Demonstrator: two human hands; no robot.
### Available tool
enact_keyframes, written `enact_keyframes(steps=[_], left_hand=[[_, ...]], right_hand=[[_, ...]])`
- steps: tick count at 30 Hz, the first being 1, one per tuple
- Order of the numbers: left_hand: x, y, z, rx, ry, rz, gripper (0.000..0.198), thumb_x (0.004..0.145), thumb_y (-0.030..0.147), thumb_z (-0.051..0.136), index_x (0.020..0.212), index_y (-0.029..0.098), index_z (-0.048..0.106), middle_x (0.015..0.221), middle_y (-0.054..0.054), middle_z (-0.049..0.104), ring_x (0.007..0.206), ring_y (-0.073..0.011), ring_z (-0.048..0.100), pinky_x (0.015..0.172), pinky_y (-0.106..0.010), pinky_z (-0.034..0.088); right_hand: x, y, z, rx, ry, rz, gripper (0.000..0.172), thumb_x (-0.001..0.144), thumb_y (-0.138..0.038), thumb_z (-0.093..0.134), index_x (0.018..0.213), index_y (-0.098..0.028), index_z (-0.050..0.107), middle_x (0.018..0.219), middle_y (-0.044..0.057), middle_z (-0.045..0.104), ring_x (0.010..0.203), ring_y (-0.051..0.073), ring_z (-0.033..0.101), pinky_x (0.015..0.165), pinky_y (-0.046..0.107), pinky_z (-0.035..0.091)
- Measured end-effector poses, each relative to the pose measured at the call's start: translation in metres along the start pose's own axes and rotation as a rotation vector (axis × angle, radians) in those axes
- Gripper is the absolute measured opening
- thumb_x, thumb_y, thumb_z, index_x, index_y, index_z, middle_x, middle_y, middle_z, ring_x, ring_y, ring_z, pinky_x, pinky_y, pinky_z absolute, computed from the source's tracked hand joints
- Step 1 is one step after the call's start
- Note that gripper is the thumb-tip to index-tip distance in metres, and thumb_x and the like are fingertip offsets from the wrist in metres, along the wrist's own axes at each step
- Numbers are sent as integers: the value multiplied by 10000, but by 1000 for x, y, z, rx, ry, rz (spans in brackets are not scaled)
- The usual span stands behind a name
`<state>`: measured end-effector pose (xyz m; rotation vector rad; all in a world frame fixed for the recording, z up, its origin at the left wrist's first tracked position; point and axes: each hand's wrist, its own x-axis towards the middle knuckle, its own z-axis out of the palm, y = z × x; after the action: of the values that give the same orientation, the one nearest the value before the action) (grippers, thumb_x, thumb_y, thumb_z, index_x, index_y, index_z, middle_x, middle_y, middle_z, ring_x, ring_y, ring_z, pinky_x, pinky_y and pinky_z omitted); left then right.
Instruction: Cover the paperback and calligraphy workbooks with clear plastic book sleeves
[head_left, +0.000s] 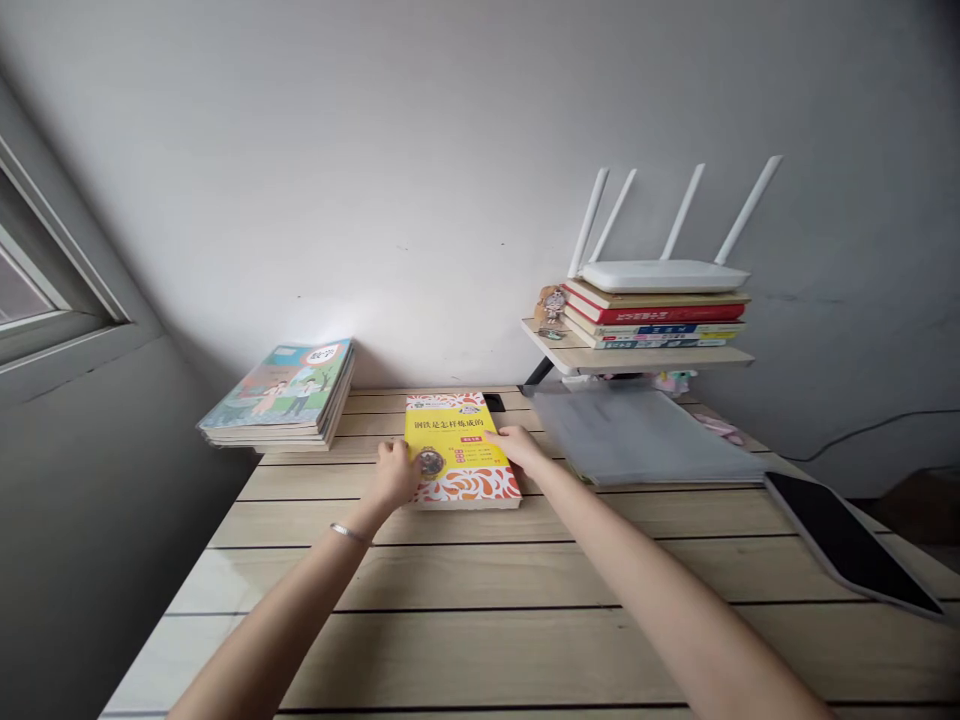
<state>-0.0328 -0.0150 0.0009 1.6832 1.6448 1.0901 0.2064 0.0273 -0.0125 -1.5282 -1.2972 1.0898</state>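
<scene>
A thick book [450, 436] with a yellow cover, red and orange swirls and Chinese characters lies face up near the back of the slatted wooden table [450, 600]. My left hand [396, 475] grips its left edge, fingers curled round the side and thumb at the cover. At the right edge, my right hand [519, 448] holds the book with the thumb on top of the cover; its other fingers are mostly hidden at the side. A silver bracelet [350, 534] circles my left wrist.
Left stands a stack of textbooks [281, 390]. On a raised shelf [637, 358] at right, a white router [664, 275] rests on stacked books [660, 318], beside a small figurine [553, 304]. Below lie a translucent folder [652, 435] and a dark-screened tablet [847, 540]. A wall closes the back.
</scene>
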Motion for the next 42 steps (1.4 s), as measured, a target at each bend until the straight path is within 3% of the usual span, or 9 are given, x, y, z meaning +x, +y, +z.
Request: enact_keyframes(steps=[3, 6, 11, 23, 26, 29, 35, 38, 42], left_hand=[[-23, -3, -8, 149, -109, 189, 356, 713, 234, 636, 1062, 173, 593, 1347, -168, 412, 1300, -322, 335, 1062, -495, 262], [-40, -11, -16, 336, -261, 402, 476, 733, 277, 644, 1201, 222, 575, 1385, -142, 388, 1296, -320, 335, 1049, -490, 312], [-43, -24, -23, 436, -282, 563, 480, 780, 212, 598, 1255, 272, 563, 1408, -106, 406, 1249, -299, 393, 1026, -473, 373], [-35, -27, -39, 262, -377, 480, 376, 744, 208, 631, 1116, 254, 662, 1390, -94, 442, 1234, -284, 440, 1015, -444, 389], [-34, -21, -48, 258, -305, 425, 316, 664, 230, 703, 979, 233, 689, 1314, -86, 493, 1194, -277, 477, 983, -438, 405], [-40, -8, -41, 432, -239, 521, 367, 628, 214, 731, 985, 271, 669, 1251, -55, 557, 1176, -288, 464, 977, -489, 357], [-52, 3, -14, 577, -152, 708, 165, 755, 159, 624, 883, 238, 691, 991, -42, 694, 913, -205, 591, 944, -432, 312], [-50, -3, -16, 558, -128, 771, 107, 805, 210, 601, 824, 247, 699, 995, -25, 707, 886, -191, 601, 911, -415, 312], [-46, -13, -30, 557, -123, 815, 142, 835, 241, 579, 756, 251, 698, 941, -8, 725, 824, -168, 603, 856, -383, 324]], right_hand=[[-9, 6, -14, -47, 6, -74, 195, 640, -341, 694, 739, -172, 703, 766, 63, 726, 753, 221, 669, 743, 339, 511], [-27, 12, -22, -79, 21, -151, 240, 644, -275, 681, 859, -176, 717, 850, 56, 715, 809, 204, 647, 817, 350, 490], [-60, 29, -24, -131, -41, -327, 248, 694, -295, 648, 910, -208, 733, 934, 55, 673, 859, 190, 625, 840, 347, 485], [-71, 30, -34, -462, 60, -582, 167, 772, -249, 589, 800, -213, 749, 990, 86, 640, 895, 213, 615, 806, 365, 491], [-83, 18, -26, -576, 132, -777, 164, 797, -237, 575, 783, -227, 738, 960, 79, 654, 909, 221, 590, 827, 388, 466], [-102, 2, 5, -641, 114, -920, 152, 815, -259, 585, 880, -241, 721, 952, 64, 663, 901, 213, 568, 820, 376, 442], [-119, -14, 65, -889, -9, -984, 138, 793, -325, 648, 879, -223, 684, 939, 49, 668, 915, 220, 542, 779, 363, 399], [-111, -7, 64, -887, 21, -1007, 116, 849, -275, 592, 801, -232, 689, 888, 28, 686, 891, 190, 549, 758, 339, 387], [-102, 9, 36, -774, 69, -1072, 117, 833, -209, 615, 759, -235, 702, 875, 15, 711, 882, 174, 560, 774, 332, 393]])
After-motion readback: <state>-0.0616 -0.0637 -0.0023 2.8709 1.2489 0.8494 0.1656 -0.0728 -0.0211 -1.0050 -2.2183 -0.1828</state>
